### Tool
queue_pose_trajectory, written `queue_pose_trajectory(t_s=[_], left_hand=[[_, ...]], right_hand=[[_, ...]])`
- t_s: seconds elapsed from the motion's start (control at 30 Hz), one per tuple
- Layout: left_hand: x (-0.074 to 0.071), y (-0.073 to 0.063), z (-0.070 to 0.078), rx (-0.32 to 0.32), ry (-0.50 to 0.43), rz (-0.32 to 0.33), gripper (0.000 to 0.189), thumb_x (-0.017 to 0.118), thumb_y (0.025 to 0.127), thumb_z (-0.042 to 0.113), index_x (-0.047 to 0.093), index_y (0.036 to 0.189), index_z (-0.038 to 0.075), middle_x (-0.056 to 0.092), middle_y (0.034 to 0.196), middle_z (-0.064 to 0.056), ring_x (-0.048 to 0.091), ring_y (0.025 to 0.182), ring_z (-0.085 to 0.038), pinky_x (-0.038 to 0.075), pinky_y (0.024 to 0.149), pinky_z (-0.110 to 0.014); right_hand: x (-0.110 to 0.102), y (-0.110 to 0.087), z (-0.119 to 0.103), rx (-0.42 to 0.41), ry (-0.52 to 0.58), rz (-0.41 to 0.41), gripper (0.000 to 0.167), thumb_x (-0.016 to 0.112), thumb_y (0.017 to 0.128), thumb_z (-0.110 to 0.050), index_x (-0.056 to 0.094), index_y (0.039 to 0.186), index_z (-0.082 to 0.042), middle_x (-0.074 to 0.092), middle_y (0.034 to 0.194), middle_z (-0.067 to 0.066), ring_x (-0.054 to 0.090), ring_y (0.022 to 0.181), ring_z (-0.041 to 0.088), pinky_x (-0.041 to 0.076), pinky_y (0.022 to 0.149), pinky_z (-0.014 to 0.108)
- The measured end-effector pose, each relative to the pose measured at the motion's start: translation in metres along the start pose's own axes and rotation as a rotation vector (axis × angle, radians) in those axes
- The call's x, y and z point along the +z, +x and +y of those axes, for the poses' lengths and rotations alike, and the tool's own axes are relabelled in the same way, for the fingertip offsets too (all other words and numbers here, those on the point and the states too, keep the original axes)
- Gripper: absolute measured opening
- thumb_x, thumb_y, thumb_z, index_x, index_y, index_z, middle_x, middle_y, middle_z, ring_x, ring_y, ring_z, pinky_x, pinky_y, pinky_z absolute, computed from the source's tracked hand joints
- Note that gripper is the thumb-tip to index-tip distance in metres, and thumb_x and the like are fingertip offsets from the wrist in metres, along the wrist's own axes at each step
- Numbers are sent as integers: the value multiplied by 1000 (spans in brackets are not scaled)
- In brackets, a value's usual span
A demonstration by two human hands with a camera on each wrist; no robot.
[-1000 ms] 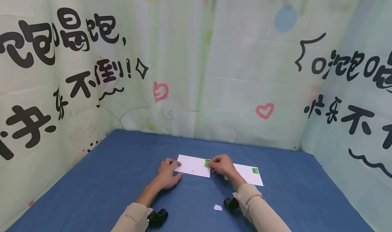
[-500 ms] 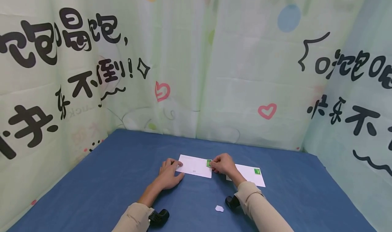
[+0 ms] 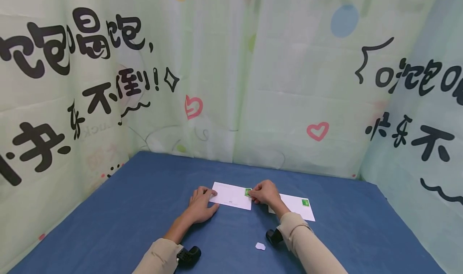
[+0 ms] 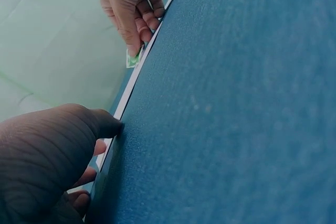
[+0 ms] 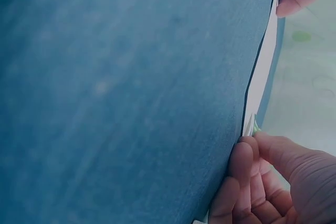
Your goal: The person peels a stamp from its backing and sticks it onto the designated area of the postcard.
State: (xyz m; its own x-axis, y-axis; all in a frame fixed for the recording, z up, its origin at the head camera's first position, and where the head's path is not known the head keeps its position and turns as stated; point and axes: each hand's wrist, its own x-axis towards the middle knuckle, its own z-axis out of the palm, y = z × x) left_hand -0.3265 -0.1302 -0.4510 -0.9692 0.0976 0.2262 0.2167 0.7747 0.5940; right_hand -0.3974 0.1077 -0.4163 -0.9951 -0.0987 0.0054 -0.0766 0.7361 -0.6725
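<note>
A white envelope (image 3: 231,197) lies on the blue table, and a green stamp (image 3: 248,192) is at its upper right corner. My right hand (image 3: 265,192) pinches the stamp between thumb and forefinger. In the right wrist view, the stamp (image 5: 255,126) stands tilted over the envelope (image 5: 264,66). My left hand (image 3: 201,205) rests at the envelope's left end, fingers spread and touching its edge. Beyond my right wrist lies a second white envelope (image 3: 294,207), partly hidden by the hand, with its own green stamp (image 3: 305,203) in the upper right corner.
A small white paper scrap (image 3: 260,246) lies on the blue tablecloth (image 3: 144,209) between the forearms. Black wrist devices (image 3: 189,257) sit at both cuffs. Printed pale curtains (image 3: 275,85) stand close behind the table and at both sides.
The head view has shifted slightly. Both hands keep nearly the same place on the envelope and stamp. A white bit beside the right cuff, seen a second ago, is out of sight.
</note>
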Motion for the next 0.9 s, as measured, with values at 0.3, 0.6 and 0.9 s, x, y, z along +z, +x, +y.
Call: queue_pose_trajectory(t_s=[0.3, 0.6, 0.9], left_hand=[[0, -1, 1, 2, 3, -5, 35, 70, 96, 19, 64, 128, 5, 47, 133, -21, 42, 124, -38, 35, 104, -58], [-1, 0, 1, 1, 7, -6, 35, 70, 96, 20, 63, 127, 5, 47, 133, -21, 41, 126, -40, 35, 105, -59], [0, 2, -1, -2, 9, -13, 35, 70, 96, 20, 63, 128, 6, 46, 134, -22, 41, 128, -40, 34, 106, -60]], right_hand=[[0, -1, -4, 26, -33, -5, 25, 77, 90, -19, 72, 69, -6, 65, 61, 0, 60, 53, 10, 44, 52, 23], [1, 1, -5, -1, -87, -9, 30, 76, 91, -21, 69, 65, -9, 62, 58, 0, 58, 54, 12, 42, 54, 25], [3, 1, -4, -6, -116, 8, 31, 77, 90, -22, 68, 63, -9, 61, 58, 1, 57, 55, 14, 39, 53, 25]])
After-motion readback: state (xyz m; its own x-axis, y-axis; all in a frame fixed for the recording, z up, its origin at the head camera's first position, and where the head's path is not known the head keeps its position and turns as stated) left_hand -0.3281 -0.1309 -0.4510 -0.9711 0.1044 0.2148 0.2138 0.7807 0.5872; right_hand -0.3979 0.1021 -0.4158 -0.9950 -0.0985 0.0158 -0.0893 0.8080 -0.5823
